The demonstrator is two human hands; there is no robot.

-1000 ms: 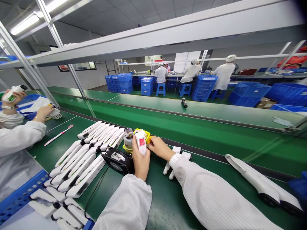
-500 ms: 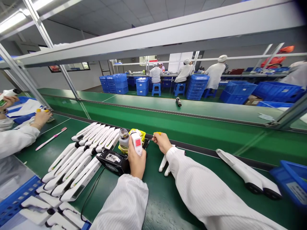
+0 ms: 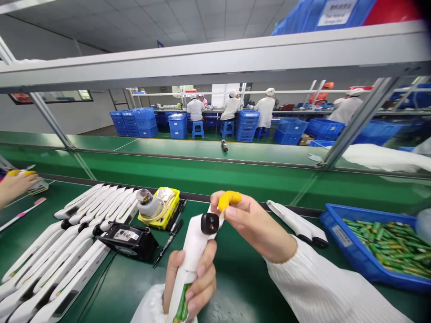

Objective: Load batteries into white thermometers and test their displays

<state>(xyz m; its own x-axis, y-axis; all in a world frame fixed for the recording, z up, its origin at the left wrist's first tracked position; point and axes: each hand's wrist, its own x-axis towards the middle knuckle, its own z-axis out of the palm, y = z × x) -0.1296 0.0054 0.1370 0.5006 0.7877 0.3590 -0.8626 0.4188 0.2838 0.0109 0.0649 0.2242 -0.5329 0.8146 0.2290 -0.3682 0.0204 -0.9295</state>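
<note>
My left hand (image 3: 198, 273) is wrapped round a white handheld infrared thermometer (image 3: 191, 251), tilted with its black sensor end (image 3: 209, 223) up. Green batteries (image 3: 182, 305) show in the open slot of its handle. Close beside the sensor end, my right hand (image 3: 259, 224) is closed in a pinch, a yellow finger cot (image 3: 229, 199) over one finger. Between its fingertips is a thin pale stick (image 3: 221, 218), swab-like and mostly hidden. To the left stand a yellow tray (image 3: 177, 202), a pump bottle (image 3: 148, 205) and a black box-like device (image 3: 131, 242).
Rows of white thermometers (image 3: 43, 260) cover the left of the green bench. Two pens (image 3: 168, 242) lie by the tray. More thermometers (image 3: 296, 222) and a blue bin (image 3: 336, 224) of batteries are at right. A co-worker's hand (image 3: 16, 186) is at far left. A shelf (image 3: 215, 63) crosses above.
The view has swung right. The thermometer has turned from its lit red screen to its sensor end and battery slot. My right hand has come from beside the tray to the sensor end.
</note>
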